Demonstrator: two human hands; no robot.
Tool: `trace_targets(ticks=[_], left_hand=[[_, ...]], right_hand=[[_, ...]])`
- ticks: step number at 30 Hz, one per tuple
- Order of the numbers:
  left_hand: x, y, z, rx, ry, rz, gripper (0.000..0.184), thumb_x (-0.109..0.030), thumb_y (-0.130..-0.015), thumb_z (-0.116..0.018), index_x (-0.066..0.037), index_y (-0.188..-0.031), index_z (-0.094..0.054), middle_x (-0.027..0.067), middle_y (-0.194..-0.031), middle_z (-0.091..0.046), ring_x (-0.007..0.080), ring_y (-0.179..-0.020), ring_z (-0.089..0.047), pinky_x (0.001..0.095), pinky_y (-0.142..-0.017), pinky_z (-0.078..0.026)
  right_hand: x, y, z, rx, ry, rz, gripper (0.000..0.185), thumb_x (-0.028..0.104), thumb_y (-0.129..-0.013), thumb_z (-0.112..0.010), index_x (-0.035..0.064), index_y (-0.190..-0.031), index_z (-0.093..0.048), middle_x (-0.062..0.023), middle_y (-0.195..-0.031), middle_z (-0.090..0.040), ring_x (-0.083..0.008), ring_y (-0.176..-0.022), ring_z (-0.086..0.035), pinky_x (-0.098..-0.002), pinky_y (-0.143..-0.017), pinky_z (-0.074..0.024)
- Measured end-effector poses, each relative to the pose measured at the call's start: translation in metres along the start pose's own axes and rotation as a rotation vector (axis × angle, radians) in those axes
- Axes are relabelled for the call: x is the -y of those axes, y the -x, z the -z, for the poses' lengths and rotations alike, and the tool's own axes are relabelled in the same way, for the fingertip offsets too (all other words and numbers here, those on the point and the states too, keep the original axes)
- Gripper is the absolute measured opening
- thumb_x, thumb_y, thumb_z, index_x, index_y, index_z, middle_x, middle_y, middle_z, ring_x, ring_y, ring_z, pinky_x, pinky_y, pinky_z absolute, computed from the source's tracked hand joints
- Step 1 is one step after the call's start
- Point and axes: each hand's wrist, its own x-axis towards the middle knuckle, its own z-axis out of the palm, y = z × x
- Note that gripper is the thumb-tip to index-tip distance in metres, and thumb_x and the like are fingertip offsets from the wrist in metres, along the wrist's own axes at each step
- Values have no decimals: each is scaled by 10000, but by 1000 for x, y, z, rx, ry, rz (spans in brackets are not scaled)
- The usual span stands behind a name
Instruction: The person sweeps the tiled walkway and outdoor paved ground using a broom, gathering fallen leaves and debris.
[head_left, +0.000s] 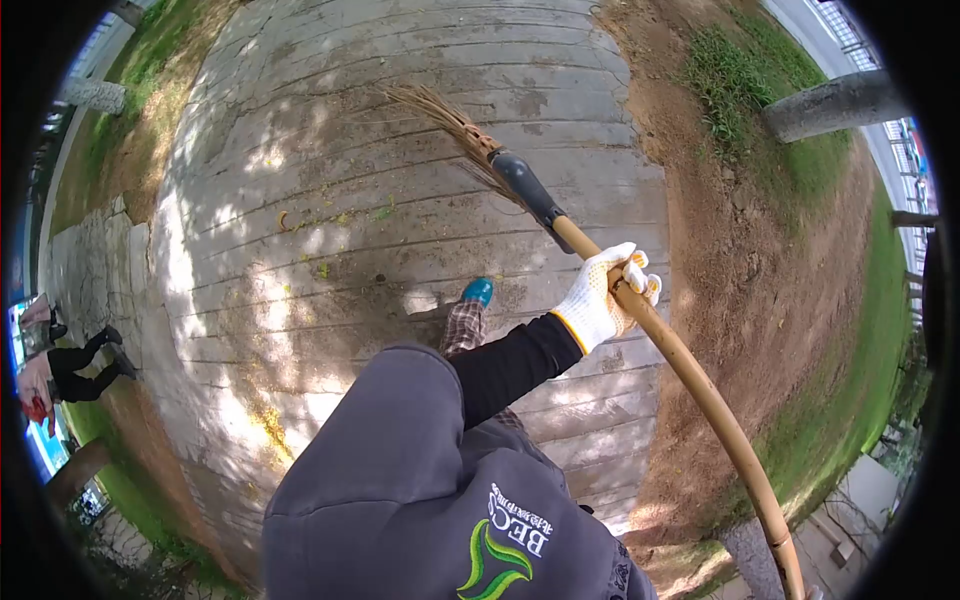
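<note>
My left hand (606,296), in a white glove with yellow dots, is closed around the bamboo handle of a long broom (700,385). A dark sleeve (553,214) binds the handle to the broom's straw bristles (450,118), which fan out over the paved path (560,110). The handle runs down to the bottom right edge. Beside its end there, a small white sliver (815,592) may be my right glove; no fingers can be made out. My left arm, in a black undersleeve, reaches across my grey jacket. One teal shoe (478,291) shows below me.
Fallen leaves (283,222) and yellow bits (272,425) lie on the path. Bare soil (740,300) and grass (725,85) border it, with a trunk or post (835,105) at upper right. Another person (75,372) is at the far left.
</note>
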Motion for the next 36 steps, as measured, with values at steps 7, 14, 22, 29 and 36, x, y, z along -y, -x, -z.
trace_targets(ticks=[7,14,22,29,36], left_hand=[[-90,24,177,-164,73,-253,261,-205,-838,-584,-95,-627,-478,7,-547,-482,171,-533,-523,294,-545,-452],[-109,187,223,-321,158,-387,258,-135,-747,-535,-136,-517,-416,-62,-411,-378,129,-372,-401,293,-500,-405],[-71,164,61,-108,63,-282,208,-184,-832,-510,-62,-664,-495,9,-461,-394,179,-541,-460,318,-570,-418],[-119,16,-85,112,-66,56,166,-177,-797,-550,-77,-680,-487,13,-540,-439,192,-561,-514,328,-600,-469],[-313,-136,-119,95,-10,-8,235,-162,-817,-536,-99,-611,-442,13,-596,-505,176,-516,-520,317,-506,-454]], right_hand=[[-84,65,2,73,-356,-409,244,174,-917,-415,124,-678,-411,57,-431,-356,-100,-328,-322,-260,-380,-328],[-59,89,-63,158,-124,-506,261,223,-961,-380,66,-759,-437,45,-423,-289,-113,-314,-262,-271,-339,-265],[-62,6,50,51,-518,-453,321,193,-986,-414,-23,-1221,-448,29,-554,-370,-75,-449,-347,-265,-599,-435],[-24,21,-90,161,-694,-93,226,169,-940,-355,130,-725,-411,73,-485,-339,-57,-434,-378,-189,-444,-309],[-173,71,-355,147,20,87,178,151,-897,-396,143,-720,-415,68,-499,-331,-86,-455,-329,-249,-489,-319]])
